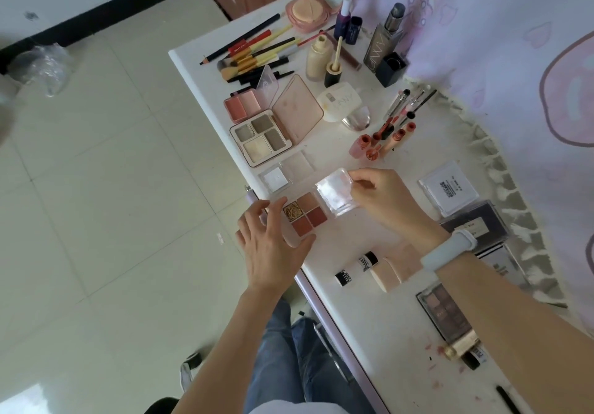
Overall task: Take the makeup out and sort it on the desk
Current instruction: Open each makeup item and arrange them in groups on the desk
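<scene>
I see both hands at frame centre over the white tabletop (pixel 379 317). Right hand (pixel 382 198) pinches the edge of the clear plastic flip lid (pixel 336 190) of a small four-pan eyeshadow palette w/ gold glitter and reddish-brown shades (pixel 305 214); lid is swung up and open. Left hand (pixel 273 246) has fingers spread and relaxed, thumb and fingertips touching the palette's lower-left edge, not curled round it. Palette sits near the tabletop's left edge, just below a clear square compact w/ white powder (pixel 275 178). Above that, a beige four-pan palette (pixel 262 138) and a pink blush duo (pixel 242 106). Upper centre: a bundle of brushes and pencils (pixel 254 53). Right of centre, a cluster of coral lip glosses (pixel 382 138).
</scene>
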Action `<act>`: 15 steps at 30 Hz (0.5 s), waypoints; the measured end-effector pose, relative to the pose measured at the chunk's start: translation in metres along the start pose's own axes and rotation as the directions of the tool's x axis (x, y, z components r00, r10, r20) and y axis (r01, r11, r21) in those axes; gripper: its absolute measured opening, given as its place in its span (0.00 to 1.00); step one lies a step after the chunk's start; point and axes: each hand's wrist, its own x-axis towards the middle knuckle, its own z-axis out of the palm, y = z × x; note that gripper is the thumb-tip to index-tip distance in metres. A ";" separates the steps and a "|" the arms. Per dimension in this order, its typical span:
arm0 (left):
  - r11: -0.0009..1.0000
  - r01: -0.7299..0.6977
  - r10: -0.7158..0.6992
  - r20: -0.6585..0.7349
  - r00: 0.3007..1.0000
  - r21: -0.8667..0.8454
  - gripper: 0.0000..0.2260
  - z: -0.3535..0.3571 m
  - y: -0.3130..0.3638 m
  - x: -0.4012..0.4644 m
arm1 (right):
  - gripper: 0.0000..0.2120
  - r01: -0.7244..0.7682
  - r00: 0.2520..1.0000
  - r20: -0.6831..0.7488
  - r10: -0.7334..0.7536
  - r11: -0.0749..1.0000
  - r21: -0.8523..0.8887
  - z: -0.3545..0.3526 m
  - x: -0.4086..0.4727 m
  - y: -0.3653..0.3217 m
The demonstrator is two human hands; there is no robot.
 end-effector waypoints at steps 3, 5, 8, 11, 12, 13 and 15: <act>0.999 0.026 -0.027 0.023 0.999 0.035 0.33 0.002 -0.001 0.002 | 0.08 -0.005 0.999 -0.039 0.007 0.999 0.043 0.003 0.005 0.005; 0.998 0.041 -0.043 0.045 0.998 0.040 0.34 0.002 -0.002 0.003 | 0.10 -0.016 0.998 -0.052 0.020 0.996 0.083 0.005 0.008 0.008; 0.998 0.046 -0.048 0.049 0.998 0.040 0.36 0.000 -0.001 0.003 | 0.14 -0.071 0.996 -0.035 0.078 0.982 0.175 0.009 0.009 0.012; 0.998 0.046 -0.048 0.046 0.998 0.043 0.38 -0.002 0.003 0.002 | 0.14 0.001 0.995 -0.101 0.008 0.996 0.089 0.005 0.002 0.016; 0.999 0.027 -0.028 0.031 0.999 0.045 0.37 -0.003 0.004 0.001 | 0.14 0.065 0.987 -0.152 -0.060 0.998 0.024 0.001 -0.003 0.018; 0.999 -0.006 0.006 0.008 1.000 0.047 0.35 -0.004 0.006 0.000 | 0.13 0.123 0.970 -0.209 -0.128 0.992 -0.039 -0.004 -0.009 0.021; 0.994 -0.091 0.093 -0.035 0.995 0.057 0.31 -0.005 0.010 -0.003 | 0.13 0.159 0.923 -0.322 -0.210 0.971 -0.178 -0.021 -0.020 0.031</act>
